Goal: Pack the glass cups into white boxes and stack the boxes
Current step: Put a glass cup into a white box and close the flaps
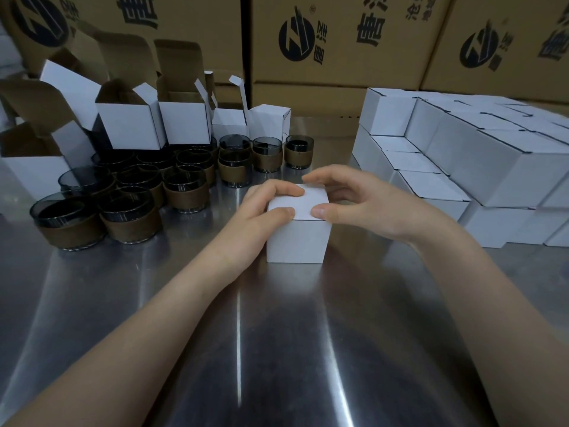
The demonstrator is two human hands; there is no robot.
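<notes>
The white box [295, 238] stands closed at the middle of the counter [277, 334]. My left grip [261, 208] curls over the left side of its lid, and my right grip [354, 204] pinches the right side, thumb on top. Glass cups [129, 195] crowd the left edge; packed boxes [462, 155] stack along the right.

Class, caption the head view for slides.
Left hand and right hand hold a white box between glass cups and stacked boxes.
</notes>
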